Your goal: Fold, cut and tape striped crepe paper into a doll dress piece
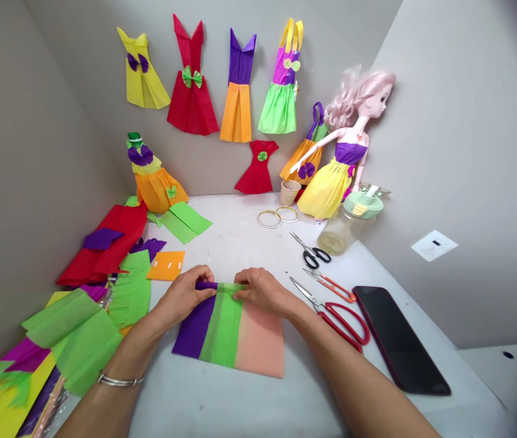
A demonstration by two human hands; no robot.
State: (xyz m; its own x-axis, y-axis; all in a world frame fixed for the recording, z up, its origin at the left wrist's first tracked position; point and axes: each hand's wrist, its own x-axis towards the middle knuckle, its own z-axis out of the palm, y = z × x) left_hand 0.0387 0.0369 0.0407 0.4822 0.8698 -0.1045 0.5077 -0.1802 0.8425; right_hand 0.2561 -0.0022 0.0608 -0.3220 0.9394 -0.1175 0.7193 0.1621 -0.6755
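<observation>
On the tabletop point(222, 243), left hand point(184, 297) and right hand point(264, 292) fingers pinch the rolled edge of striped crepe paper point(224, 334)

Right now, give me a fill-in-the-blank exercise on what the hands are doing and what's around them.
1. The left hand and right hand are at the top edge of a crepe paper sheet striped purple, green and ____.
2. A metal bangle circles the ____ wrist.
3. The largest scissors have ____ handles.
4. The pink-haired doll wears a ____ skirt.

Missing words: peach; left; red; yellow.
</observation>
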